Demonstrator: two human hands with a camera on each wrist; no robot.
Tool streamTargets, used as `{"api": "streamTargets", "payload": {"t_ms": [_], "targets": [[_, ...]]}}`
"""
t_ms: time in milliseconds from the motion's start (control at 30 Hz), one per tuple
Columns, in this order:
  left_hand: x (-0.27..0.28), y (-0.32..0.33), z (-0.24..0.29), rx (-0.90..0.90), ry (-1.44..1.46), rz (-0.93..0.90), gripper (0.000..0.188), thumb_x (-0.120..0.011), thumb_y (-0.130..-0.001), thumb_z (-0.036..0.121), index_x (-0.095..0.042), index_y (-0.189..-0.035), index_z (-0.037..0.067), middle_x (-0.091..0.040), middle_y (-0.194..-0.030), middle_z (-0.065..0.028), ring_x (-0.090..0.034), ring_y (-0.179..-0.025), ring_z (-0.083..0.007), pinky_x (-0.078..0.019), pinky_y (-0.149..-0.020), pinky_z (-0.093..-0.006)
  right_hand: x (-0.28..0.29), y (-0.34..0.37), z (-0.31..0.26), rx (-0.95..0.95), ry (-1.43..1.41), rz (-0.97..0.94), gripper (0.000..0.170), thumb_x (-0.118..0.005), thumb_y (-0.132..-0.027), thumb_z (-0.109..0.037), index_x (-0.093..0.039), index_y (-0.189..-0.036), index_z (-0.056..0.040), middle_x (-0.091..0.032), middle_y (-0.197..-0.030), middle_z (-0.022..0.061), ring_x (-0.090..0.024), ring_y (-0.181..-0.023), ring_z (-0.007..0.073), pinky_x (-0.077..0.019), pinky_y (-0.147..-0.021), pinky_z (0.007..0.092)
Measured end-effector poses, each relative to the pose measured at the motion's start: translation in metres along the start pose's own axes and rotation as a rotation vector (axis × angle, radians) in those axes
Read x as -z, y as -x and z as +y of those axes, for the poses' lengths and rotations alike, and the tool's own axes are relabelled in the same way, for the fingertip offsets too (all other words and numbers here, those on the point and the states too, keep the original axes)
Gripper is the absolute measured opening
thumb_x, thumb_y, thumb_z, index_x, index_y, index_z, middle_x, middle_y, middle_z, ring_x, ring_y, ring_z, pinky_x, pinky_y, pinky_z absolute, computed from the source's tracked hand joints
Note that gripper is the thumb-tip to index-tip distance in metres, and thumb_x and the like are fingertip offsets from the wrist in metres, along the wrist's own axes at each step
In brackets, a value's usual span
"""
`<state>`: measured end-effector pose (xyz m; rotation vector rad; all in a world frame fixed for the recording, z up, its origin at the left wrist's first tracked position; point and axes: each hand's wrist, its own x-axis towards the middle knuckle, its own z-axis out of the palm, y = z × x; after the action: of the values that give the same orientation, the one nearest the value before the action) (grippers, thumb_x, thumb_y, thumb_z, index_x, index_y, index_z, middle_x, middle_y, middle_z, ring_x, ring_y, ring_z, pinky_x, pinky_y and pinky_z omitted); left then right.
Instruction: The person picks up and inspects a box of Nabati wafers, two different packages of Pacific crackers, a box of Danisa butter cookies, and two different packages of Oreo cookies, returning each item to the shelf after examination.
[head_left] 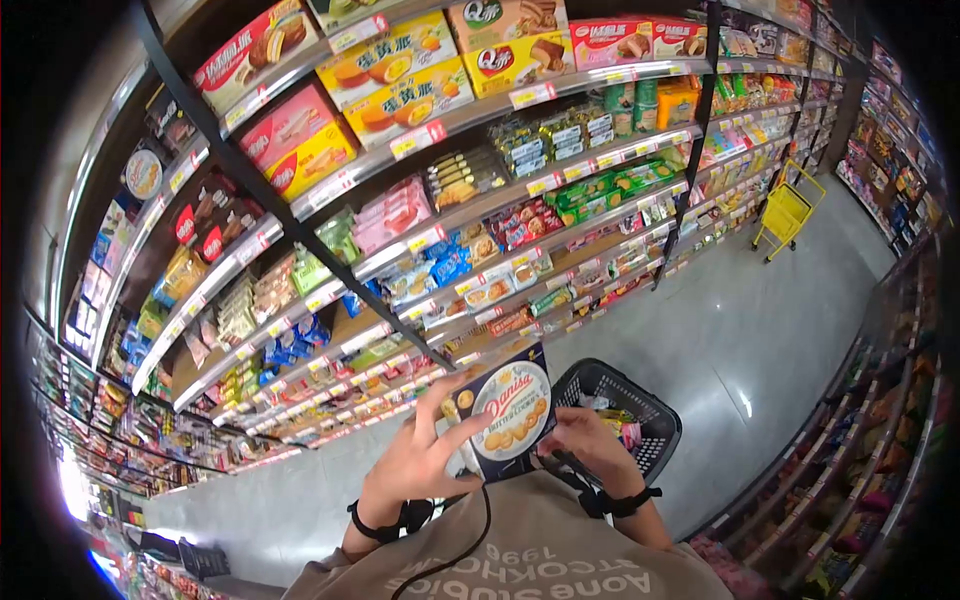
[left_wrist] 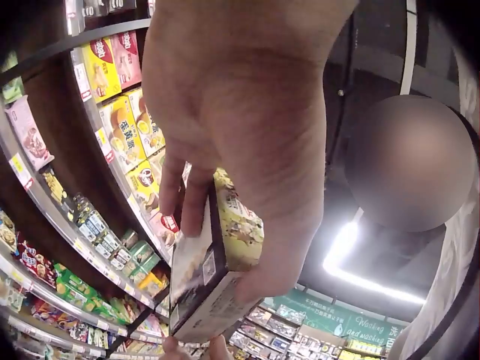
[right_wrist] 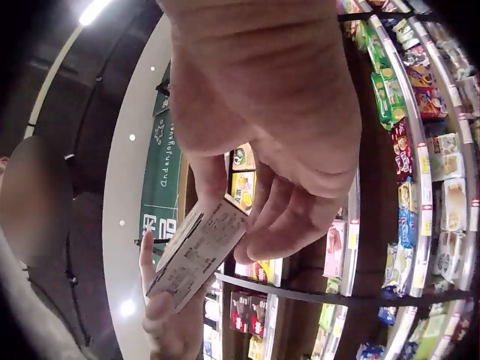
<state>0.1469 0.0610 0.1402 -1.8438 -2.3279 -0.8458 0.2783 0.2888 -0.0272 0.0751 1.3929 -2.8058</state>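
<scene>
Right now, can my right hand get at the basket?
Probably yes: the basket shows open-topped just past your right hand, nothing visible between them, though that hand holds the box and depth is hard to judge.

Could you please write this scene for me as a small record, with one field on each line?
Place: shop aisle with glossy grey floor
Item in hands: dark blue and white rectangular box, front marked "Danisa", with cookies pictured
Left hand: grips the box at its left side
Right hand: holds the box near its right edge
Basket: black plastic shopping basket near the right hand, colourful packets inside
Cart: yellow wheeled shopping cart, farther along the aisle
Shelves: long metal-edged shelves with boxed and bagged snacks
</scene>
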Motion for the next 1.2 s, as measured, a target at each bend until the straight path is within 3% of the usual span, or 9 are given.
{"api": "streamTargets", "payload": {"t_ms": [167, 267, 800, 1200], "targets": [[-0.004, 0.002, -0.003, -0.005, -0.022, 0.000, 0.086, -0.089, -0.050, 0.013, -0.062, -0.131, 0.016, -0.038, -0.147, -0.0217, -0.057, -0.123, -0.0443, -0.0598, -0.086, -0.0471, -0.002, 0.001, -0.002, -0.044, -0.113, 0.049, 0.025, -0.066, -0.099, -0.018, -0.066, -0.109, 0.0043, -0.072, -0.091, 0.0110, -0.070, -0.083, 0.0187, -0.0582, -0.074, 0.0324], [-0.008, 0.003, -0.008, -0.006, -0.016, 0.000, 0.084, -0.088, -0.051, 0.013, -0.062, -0.131, 0.018, -0.039, -0.147, -0.0214, -0.058, -0.122, -0.0438, -0.0602, -0.086, -0.0463, -0.003, -0.001, -0.001, -0.071, -0.145, 0.076, 0.024, -0.066, -0.098, -0.019, -0.065, -0.108, 0.0038, -0.072, -0.090, 0.0112, -0.071, -0.082, 0.0198, -0.0586, -0.075, 0.0333], [-0.026, -0.011, -0.026, -0.064, 0.195, 0.045, 0.091, -0.089, -0.052, 0.014, -0.058, -0.137, 0.017, -0.032, -0.150, -0.0217, -0.052, -0.128, -0.0452, -0.0580, -0.091, -0.0479, -0.004, 0.014, -0.020, 0.002, -0.063, 0.290, 0.038, -0.076, -0.091, -0.024, -0.066, -0.112, 0.0063, -0.072, -0.089, 0.0107, -0.066, -0.072, 0.0155, -0.0529, -0.068, 0.0277], [-0.034, -0.004, -0.029, -0.013, 0.236, 0.110, 0.092, -0.090, -0.049, 0.014, -0.059, -0.136, 0.017, -0.032, -0.150, -0.0210, -0.054, -0.125, -0.0451, -0.0575, -0.091, -0.0480, 0.002, 0.011, -0.010, 0.050, -0.064, 0.280, 0.035, -0.075, -0.091, -0.022, -0.067, -0.110, 0.0064, -0.073, -0.092, 0.0088, -0.068, -0.074, 0.0150, -0.0536, -0.067, 0.0282]]}}
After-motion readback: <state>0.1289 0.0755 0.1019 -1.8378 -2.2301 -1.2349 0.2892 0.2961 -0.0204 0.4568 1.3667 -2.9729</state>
